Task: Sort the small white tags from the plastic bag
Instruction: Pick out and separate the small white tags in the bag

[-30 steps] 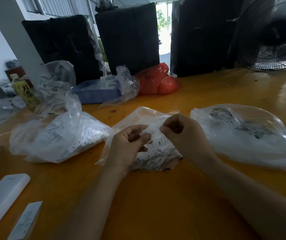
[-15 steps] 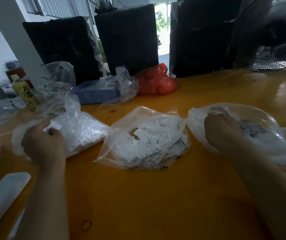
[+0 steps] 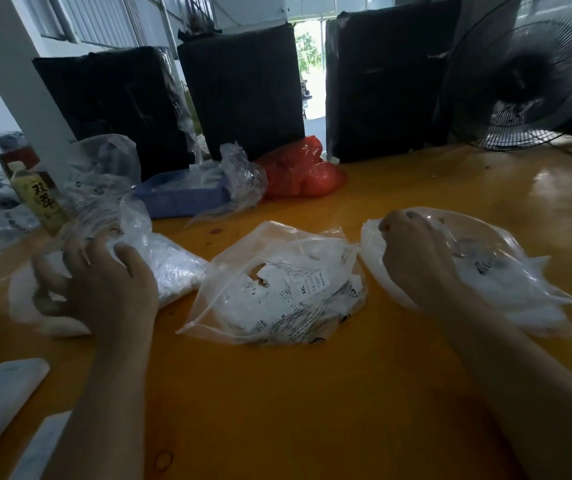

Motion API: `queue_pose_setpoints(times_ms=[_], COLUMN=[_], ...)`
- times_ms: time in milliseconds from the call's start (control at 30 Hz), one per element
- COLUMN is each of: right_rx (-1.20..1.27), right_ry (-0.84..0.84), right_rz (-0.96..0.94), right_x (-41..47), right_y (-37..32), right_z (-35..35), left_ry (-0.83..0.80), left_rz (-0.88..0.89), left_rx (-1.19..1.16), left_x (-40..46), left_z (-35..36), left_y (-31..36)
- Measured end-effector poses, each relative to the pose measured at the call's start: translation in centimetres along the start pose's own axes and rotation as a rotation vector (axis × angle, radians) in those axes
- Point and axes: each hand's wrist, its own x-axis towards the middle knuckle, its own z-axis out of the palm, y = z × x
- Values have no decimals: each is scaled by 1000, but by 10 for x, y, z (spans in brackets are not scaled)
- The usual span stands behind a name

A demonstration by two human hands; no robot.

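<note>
Our left hand [image 3: 104, 289], blurred, rests with fingers spread and loosely curled on the left plastic bag [image 3: 173, 268]. The middle bag [image 3: 277, 285] of white tags [image 3: 298, 289] lies untouched. Our right hand [image 3: 412, 258] reaches into the right bag [image 3: 506, 271]; its grip we cannot tell.

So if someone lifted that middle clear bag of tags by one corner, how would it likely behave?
The middle clear bag would probably sag and fold, since its thin film already lies crumpled on the table. It looks light: only loose white tags inside. They would likely slide to the low end, and some might spill through the ragged hole on top.
</note>
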Motion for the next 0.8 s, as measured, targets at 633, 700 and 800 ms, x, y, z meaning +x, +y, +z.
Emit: queue_pose_setpoints(times_ms=[633, 700, 800], right_rx=[988, 861, 431], right_ry=[-222, -151, -50], right_rz=[-171, -180, -254], right_x=[-41, -39, -27], right_y=[-54, -53, -44], right_z=[29, 33, 36], left_ry=[-1073, -1069, -1017], left_rz=[-215, -278, -349], left_rx=[-1068, -1085, -1088], left_x=[-91, -91, -89], left_z=[8, 6, 5], left_y=[75, 75, 74])
